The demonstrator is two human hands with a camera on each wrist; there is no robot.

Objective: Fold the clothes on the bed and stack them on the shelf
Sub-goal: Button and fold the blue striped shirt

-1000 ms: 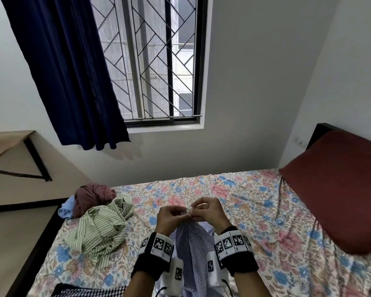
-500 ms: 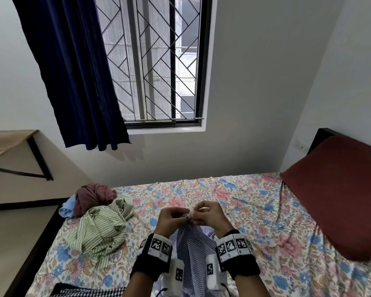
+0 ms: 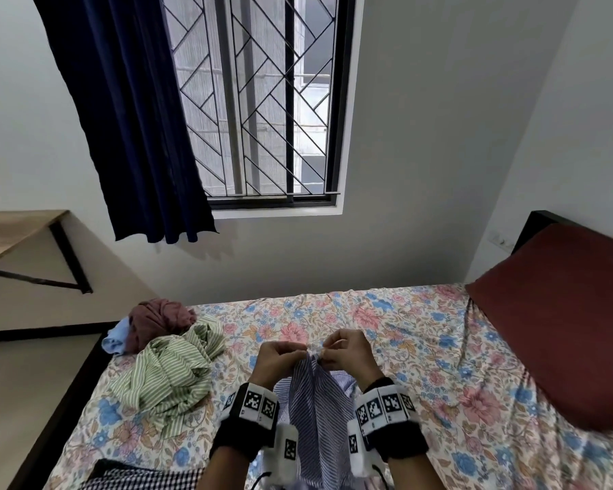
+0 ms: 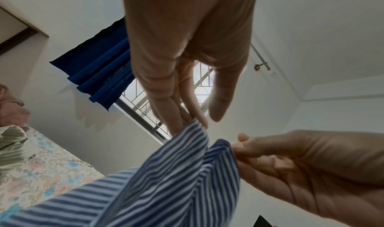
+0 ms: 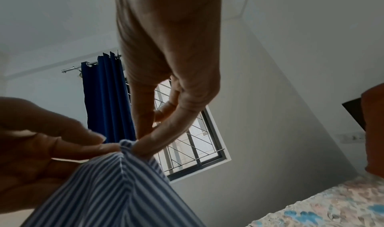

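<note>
Above bed [image 3: 422, 334], both hands pinch blue striped shirt [image 3: 315, 412] top edge; cloth hangs below.

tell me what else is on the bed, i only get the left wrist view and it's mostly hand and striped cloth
Observer: A crumpled green striped shirt lies to the left of the hands.
Operator: anything behind it
Observer: A maroon garment on a light blue one, at the bed's far left corner.
Operator: is my right hand really holding the cloth
Observer: Yes, the right hand pinches the blue striped shirt between thumb and finger; the left hand holds it alongside.
</note>
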